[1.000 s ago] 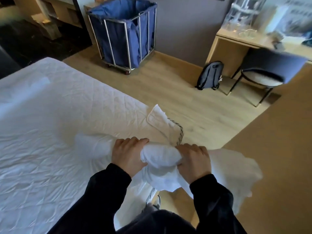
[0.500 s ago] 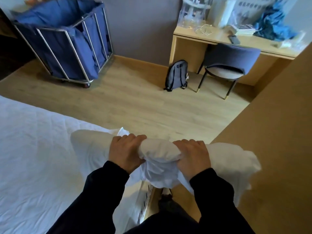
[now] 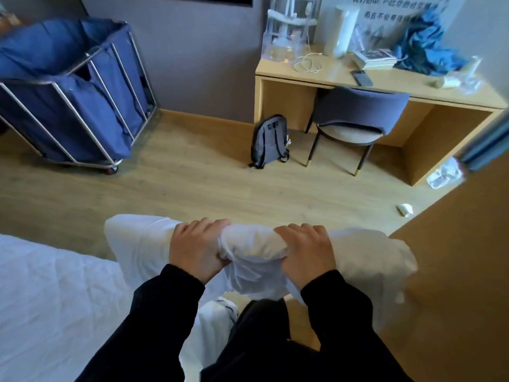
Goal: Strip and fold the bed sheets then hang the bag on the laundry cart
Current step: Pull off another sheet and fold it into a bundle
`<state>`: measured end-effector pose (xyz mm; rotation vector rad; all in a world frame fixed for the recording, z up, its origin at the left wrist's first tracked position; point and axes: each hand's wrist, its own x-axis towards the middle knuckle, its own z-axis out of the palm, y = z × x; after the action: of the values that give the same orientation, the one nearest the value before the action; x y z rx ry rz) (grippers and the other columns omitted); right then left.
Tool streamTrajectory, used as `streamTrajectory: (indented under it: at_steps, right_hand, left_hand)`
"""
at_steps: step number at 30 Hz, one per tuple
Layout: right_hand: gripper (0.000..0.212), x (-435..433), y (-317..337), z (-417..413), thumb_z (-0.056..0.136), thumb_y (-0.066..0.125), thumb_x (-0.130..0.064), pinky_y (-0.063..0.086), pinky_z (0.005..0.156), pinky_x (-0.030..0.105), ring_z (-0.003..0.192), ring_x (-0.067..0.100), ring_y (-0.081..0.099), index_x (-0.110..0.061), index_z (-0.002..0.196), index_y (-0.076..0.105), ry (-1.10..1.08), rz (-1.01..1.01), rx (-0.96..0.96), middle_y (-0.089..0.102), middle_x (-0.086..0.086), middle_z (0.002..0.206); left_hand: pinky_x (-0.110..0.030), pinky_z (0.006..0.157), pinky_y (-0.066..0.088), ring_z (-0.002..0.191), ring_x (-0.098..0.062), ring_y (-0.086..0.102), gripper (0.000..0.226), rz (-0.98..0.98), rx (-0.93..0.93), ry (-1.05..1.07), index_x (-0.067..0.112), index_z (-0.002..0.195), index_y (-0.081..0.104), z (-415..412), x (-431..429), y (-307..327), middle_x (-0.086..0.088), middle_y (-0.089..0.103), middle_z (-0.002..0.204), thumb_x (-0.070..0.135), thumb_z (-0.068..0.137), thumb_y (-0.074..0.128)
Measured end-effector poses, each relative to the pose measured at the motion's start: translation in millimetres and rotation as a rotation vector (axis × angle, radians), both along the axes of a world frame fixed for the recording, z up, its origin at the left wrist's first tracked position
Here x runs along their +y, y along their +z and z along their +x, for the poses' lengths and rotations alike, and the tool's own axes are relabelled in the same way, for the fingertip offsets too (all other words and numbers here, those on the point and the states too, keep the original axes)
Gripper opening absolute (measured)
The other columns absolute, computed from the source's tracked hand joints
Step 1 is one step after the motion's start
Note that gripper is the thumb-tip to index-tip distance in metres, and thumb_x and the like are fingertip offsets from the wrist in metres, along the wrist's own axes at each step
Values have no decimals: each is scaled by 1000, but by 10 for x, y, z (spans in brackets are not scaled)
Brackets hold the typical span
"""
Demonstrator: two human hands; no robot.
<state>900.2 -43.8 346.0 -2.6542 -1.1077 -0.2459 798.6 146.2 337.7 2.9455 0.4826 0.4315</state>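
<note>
While both hands are raised in front of the body, I record the following from the head view.

1. Left hand [image 3: 197, 249]: knuckles up, fingers curled over the top of the rolled white sheet [image 3: 250, 244], thumb beneath. It grips the roll firmly.
2. Right hand [image 3: 305, 252]: same posture, fingers wrapped over the roll and gripping it. The two hands sit near each other, with a short bulge of cloth between them. Both arms wear black sleeves.
3. Sheet: bunched into a thick roll, held level in the air over the wooden floor [image 3: 192, 188], just off the corner of the bed [image 3: 55, 299]. One end juts out past the left hand, the other past the right. Loose folds hang below the hands, in front of the person's dark trousers.
4. Bed: lower left, covered in wrinkled white fabric.
5. Laundry cart [image 3: 91, 150]: upper left, metal frame on castors, close to the grey wall, well apart from the hands. A blue bag [image 3: 41, 51] lines it, its edge draped over the rim.
6. Surroundings: a grey backpack [image 3: 268, 142] stands on the floor beside the desk [image 3: 385, 84]; a blue-backed chair [image 3: 355, 114] is tucked under it. On the desk lie a phone [image 3: 362, 78], a white cable [image 3: 307, 63] and a crumpled blue cloth [image 3: 424, 51].
</note>
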Motion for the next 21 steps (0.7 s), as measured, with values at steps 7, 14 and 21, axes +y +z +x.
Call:
streamTrajectory:
  at_steps: [7,14,21]
  right_hand:
    - [49,1067,-40,953,44,53,-11,41,60,32,64,24,60,-26,87,70,162,-25,13,68,-6,71]
    - [44,2466,-27,1899,47,56,-12,45,61,34,64,25,60,-26,86,71,374,-42,11,70,-5,75]
    - [47,3807,-81,2497,44,54,-14,47,61,35,63,24,58,-29,85,71,553,-9,47,69,-8,74]
  left_hand:
    - [-33,67,42,71,-27,65,52,-64,-9,159,27,96,69,618,871,-125,4,68,78,29,45,81]
    - [-32,64,38,65,-26,60,35,-54,27,400,29,89,68,1243,1956,-142,5,62,69,26,53,67]
    - [-29,62,37,60,-23,59,40,-27,78,634,32,83,67,1634,2928,-43,7,59,64,28,44,76]
